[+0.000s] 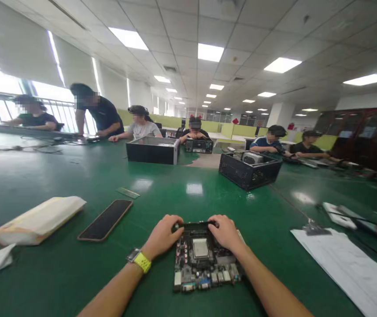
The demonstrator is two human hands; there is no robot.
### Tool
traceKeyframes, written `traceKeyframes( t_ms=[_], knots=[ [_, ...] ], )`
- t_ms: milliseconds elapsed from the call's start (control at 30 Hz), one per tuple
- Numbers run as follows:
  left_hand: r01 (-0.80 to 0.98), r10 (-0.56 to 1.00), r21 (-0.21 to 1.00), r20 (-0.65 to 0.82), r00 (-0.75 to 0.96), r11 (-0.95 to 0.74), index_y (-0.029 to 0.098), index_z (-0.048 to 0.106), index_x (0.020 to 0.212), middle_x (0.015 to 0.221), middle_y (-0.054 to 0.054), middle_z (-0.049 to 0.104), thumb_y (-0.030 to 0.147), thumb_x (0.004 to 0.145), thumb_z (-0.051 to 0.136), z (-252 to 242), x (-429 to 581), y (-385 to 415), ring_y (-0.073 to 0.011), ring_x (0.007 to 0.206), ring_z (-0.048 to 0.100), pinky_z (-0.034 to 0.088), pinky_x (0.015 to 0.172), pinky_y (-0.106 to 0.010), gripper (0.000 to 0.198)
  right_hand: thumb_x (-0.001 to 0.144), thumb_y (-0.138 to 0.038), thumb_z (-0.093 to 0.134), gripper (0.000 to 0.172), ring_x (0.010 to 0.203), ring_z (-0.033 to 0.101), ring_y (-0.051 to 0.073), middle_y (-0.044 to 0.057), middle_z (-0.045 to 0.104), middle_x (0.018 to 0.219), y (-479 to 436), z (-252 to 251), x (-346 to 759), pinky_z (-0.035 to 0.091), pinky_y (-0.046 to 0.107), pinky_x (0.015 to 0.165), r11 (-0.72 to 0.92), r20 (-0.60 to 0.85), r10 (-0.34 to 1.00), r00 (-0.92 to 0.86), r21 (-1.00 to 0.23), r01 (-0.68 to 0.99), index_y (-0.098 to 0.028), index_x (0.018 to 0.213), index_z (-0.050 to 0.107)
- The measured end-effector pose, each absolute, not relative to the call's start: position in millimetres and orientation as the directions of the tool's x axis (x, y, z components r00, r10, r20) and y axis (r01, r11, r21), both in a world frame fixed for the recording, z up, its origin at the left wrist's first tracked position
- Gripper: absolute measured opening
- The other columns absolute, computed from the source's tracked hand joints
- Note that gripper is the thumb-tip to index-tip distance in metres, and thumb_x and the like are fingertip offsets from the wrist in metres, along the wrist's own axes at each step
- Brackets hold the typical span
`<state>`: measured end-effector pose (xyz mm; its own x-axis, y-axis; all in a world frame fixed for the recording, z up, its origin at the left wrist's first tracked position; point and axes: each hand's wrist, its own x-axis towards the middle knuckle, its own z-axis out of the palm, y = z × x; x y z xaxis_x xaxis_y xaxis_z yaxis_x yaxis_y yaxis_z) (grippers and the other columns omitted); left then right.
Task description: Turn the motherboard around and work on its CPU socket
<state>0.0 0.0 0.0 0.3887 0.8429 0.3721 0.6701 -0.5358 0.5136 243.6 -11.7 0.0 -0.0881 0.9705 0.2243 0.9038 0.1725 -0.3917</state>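
A motherboard [197, 262] lies flat on the green table before me, its row of ports towards me and a square silver processor [201, 248] in the socket near its middle. My left hand [164, 235] grips the far left corner, thumb and fingers closed around the edge. At the far right corner, my right hand [224, 231] holds the board the same way, its forearm covering part of the right side. Between the hands, a dark strip [195, 227] runs along the far edge; its details are too blurred to tell.
Left of the board lie a phone [105, 220], a thin green strip [128, 193] and a paper-wrapped packet [39, 220]. A clipboard with papers [347, 264] is at the right. Open computer cases [249, 169] stand farther back, with several people seated or standing around the table.
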Motion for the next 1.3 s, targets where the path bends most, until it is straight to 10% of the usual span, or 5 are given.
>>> traceKeyframes(
  t_ms=[1300],
  knots=[
    [0.632, 0.81, 0.507, 0.389, 0.439, -0.586, 0.02, 0.059, 0.081, 0.081, -0.001, 0.061, 0.019, 0.078, 0.049, 6, -2, -8, -0.0181, 0.081, 0.055, 0.042, 0.075, -0.029, 0.01, 0.073, -0.024, 0.051, 0.014, 0.086, 0.055, 0.016, -0.001, 0.067, 0.086, -27, 3, 234, 0.034, 0.025, 0.077, 0.107, 0.223, 0.975, 0.004, -0.485, 0.868, -0.024, 0.077, 0.065]
  ],
)
